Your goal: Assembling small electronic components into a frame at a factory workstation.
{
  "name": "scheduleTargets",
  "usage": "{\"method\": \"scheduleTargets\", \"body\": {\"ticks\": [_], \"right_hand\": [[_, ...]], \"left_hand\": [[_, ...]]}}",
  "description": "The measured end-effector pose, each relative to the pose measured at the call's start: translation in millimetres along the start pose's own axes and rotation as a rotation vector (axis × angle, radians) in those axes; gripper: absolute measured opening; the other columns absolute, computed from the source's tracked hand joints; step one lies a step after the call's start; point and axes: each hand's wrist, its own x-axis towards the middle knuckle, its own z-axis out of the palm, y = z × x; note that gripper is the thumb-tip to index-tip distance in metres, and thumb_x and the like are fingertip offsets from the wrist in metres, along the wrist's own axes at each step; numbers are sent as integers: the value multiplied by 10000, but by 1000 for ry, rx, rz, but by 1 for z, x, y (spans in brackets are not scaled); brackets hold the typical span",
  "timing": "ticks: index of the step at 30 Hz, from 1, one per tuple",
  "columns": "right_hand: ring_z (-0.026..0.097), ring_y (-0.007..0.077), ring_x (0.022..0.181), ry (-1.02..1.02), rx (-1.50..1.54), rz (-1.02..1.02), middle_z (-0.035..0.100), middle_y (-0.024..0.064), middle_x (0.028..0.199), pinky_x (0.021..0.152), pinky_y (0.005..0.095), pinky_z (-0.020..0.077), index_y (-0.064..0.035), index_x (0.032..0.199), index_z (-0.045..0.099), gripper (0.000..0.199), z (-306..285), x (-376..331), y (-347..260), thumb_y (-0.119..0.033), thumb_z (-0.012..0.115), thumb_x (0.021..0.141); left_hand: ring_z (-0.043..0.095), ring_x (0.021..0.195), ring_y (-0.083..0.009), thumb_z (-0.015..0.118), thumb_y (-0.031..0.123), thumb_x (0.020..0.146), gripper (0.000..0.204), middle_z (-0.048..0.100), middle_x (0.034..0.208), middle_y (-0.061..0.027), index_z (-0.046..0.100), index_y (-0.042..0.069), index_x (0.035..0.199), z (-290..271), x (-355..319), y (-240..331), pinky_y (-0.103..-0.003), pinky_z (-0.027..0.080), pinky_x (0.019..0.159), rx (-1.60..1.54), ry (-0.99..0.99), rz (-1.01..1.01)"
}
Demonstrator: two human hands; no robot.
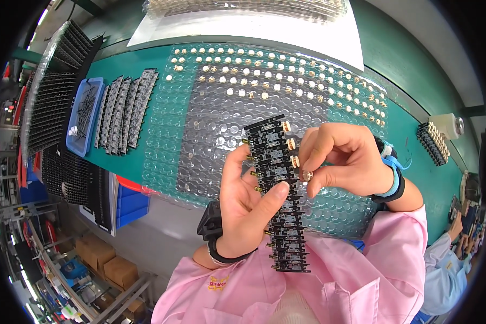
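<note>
Holding a long black strip [293, 209], left grip [244, 210]; right grip [351, 162] pinches a tiny knob [307, 176]. Blue tray [78, 147] has skinny dark bits [84, 110].

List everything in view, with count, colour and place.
Component strip: one, black, in the left hand
Small round part: one, pale and brassy, between right thumb and fingers
Loose round parts: dozens, whitish, in rows on the dimpled sheet
Dimpled sheet: one, clear, on the bench
Bench: one, green, mid-view
Spare strips: several, dark grey, bench's left
Tray: one, blue, beside them
Pin-studded block: one, black and cream, bench's right
Cardboard boxes: several, brown, lower left
Co-worker: at least one, blue clothing, right edge
Left hand: one, bare, lower middle
Right hand: one, bare, right of strip
Background clutter: too small to count
</note>
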Motion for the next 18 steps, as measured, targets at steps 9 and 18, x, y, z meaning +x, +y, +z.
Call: {"method": "scheduleTargets", "body": {"ticks": [9, 18], "right_hand": [[515, 155, 685, 80, 0, -17, 569, 84, 724, 613, 261, 423, 0, 732, 572, 207, 4, -2, 2, 23, 728, 598], [531, 153, 650, 102, -271, -48, 574, 86, 688, 584, 257, 428, 6, 674, 594, 176, 4, -1, -2, 38, 735, 573]], "left_hand": [[493, 983, -164, 465, -93, 786, 515, 449, 1118, -157, 198, 20, 1213, 1, 0, -3, -282, 436, 809, 17, -24, 23], [513, 959, -174, 476, -84, 788, 517, 459, 1108, -161, 194, 9, 1211, 1, 0, -4, -288, 444, 793, 60, -1, 8]]}}
